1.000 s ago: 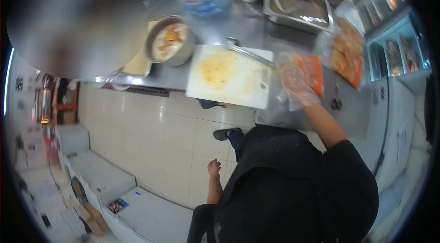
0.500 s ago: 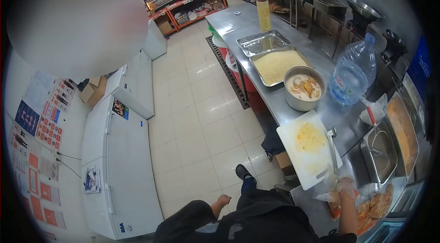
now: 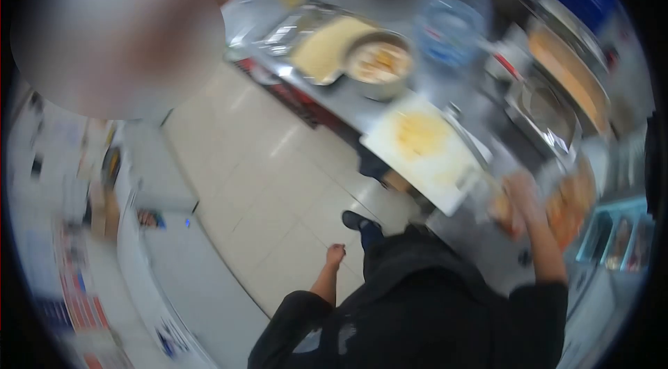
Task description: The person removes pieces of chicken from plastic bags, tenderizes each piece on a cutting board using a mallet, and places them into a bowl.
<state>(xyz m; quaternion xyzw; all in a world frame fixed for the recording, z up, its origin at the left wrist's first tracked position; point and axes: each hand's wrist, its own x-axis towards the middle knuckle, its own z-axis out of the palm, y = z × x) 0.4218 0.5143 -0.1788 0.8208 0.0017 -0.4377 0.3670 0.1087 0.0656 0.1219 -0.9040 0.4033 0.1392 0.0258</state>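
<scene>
My right hand [image 3: 520, 191], in a thin clear glove, is at the near corner of the steel table against a clear plastic bag [image 3: 499, 212] with something orange inside. Motion smears its fingers, so their grip is unclear. Just right of it lie orange-coated pieces [image 3: 567, 205] in plastic, probably meat. A white cutting board [image 3: 431, 153] with yellow stains is close by, a knife [image 3: 467, 134] along its right side. My left hand [image 3: 335, 255] hangs over the floor at my side, fingers curled, with nothing visible in it.
Farther along the steel table are a pot of pale liquid [image 3: 379, 80] with orange pieces, a tray of yellow crumbs [image 3: 323, 56] and a large water bottle [image 3: 452, 18]. A steel pan [image 3: 546, 115] stands right. White chest freezers [image 3: 188, 271] line the left.
My view has swung down and to the right, blurring the picture. The right hand stays by the plastic bag; the left still hangs at my side.
</scene>
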